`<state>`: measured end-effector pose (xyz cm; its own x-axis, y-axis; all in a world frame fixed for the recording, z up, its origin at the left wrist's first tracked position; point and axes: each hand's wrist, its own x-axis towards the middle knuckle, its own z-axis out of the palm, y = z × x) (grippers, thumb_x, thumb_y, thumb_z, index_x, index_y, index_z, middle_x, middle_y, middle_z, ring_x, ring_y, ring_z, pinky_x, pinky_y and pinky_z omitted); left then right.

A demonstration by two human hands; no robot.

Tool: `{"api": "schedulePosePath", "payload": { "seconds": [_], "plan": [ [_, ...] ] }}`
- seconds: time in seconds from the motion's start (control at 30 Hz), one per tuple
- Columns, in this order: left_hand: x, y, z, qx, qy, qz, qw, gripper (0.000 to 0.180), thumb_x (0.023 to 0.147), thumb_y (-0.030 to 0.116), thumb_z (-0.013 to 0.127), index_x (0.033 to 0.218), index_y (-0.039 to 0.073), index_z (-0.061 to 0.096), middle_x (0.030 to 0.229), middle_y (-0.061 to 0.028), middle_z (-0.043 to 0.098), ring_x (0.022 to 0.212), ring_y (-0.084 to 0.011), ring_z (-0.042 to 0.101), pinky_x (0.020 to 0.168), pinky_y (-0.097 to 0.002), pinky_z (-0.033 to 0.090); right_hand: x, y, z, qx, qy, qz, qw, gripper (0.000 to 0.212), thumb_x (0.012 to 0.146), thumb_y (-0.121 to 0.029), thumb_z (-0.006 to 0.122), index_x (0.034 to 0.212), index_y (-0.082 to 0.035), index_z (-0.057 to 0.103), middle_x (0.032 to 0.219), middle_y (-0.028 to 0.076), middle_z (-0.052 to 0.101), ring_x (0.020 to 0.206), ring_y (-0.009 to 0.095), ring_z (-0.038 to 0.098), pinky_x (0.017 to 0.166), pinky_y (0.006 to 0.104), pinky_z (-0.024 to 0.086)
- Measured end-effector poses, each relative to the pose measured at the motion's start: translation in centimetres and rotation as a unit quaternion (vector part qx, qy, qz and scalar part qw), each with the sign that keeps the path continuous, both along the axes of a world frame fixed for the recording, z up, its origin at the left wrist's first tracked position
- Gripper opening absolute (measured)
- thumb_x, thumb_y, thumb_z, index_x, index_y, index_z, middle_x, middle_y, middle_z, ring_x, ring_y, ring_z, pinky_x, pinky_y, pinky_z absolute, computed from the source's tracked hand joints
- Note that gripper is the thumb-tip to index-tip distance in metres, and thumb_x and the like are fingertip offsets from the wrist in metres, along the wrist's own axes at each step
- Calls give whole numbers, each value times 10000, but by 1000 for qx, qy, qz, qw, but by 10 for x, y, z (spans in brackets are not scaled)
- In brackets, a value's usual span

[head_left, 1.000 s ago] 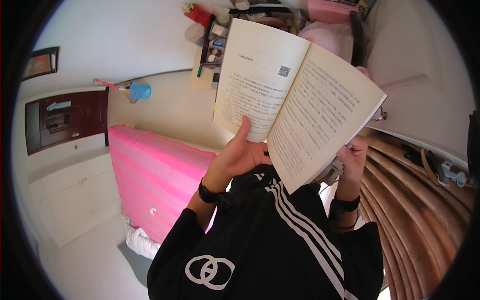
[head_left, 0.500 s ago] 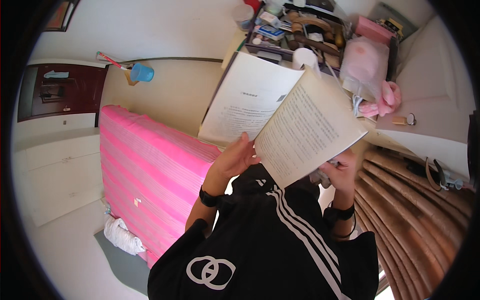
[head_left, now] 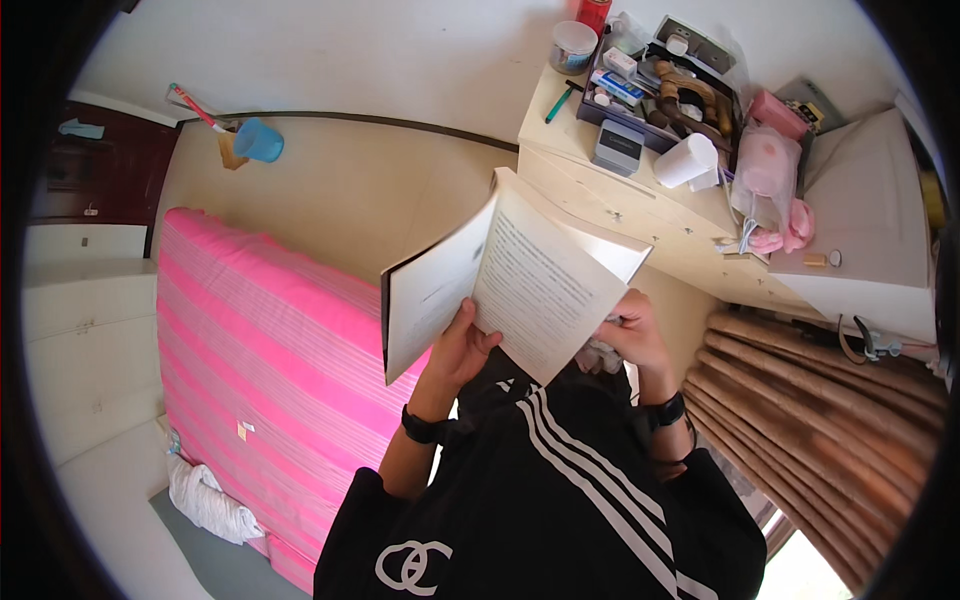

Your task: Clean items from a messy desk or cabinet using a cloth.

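An open book (head_left: 545, 275) with printed pages is held up in front of my chest. My left hand (head_left: 465, 348) grips its lower edge near the spine, thumb on the pages and fingers underneath. The left-hand part with its dark cover edge is tilted upright, and some pages at the right stand apart from the rest. Close to the book's lower right edge is my right hand (head_left: 637, 335), its fingers closed on a crumpled grey cloth (head_left: 598, 357). Part of that cloth is hidden by the hand and the book.
Ahead to the right, a pale dresser (head_left: 600, 195) carries a crowded organizer box (head_left: 655, 85), a white cup (head_left: 686, 160), a small grey box (head_left: 618, 147) and a clear jar (head_left: 573, 47). A pink striped bed (head_left: 270, 370) lies left; brown curtains (head_left: 800, 410) hang right.
The book has come lower and nearer, its left side tilting up and right-hand pages parting. My right hand has moved inward with the cloth. The dresser top shows more fully.
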<state>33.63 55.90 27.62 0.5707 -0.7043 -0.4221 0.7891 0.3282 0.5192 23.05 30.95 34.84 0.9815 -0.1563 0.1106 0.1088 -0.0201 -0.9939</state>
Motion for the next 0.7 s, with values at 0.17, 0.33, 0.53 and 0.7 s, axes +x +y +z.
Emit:
{"api": "schedulePosePath", "payload": {
  "seconds": [0.17,0.33,0.53,0.7],
  "plan": [
    [42,4,-1,-48,91,60,993,603,955,506,401,1377,77,372,1273,-96,543,1058,-213,617,763,-299,610,53,-2,0,29,56,46,997,148,815,-49,671,944,23,680,864,102,690,772,152,633,694,268,474],
    [112,-7,14,32,122,81,989,621,940,567,373,1388,138,384,1310,-53,529,1108,-200,590,761,-295,602,131,-7,-30,88,78,-1,993,178,828,-49,656,989,26,664,924,97,678,825,132,612,748,267,474],
    [199,-5,30,57,91,119,987,586,966,536,342,1399,143,377,1359,-57,499,1198,-216,533,874,-350,566,229,-4,-58,249,132,-16,959,221,872,-134,662,1015,34,648,942,45,662,882,101,581,805,241,462],
    [261,-19,41,31,59,118,991,574,976,514,338,1413,142,352,1402,-63,452,1249,-224,488,956,-388,520,294,-1,-53,244,120,-70,960,235,899,-160,637,1039,28,638,943,33,657,873,77,573,800,223,461]
  ]
}}
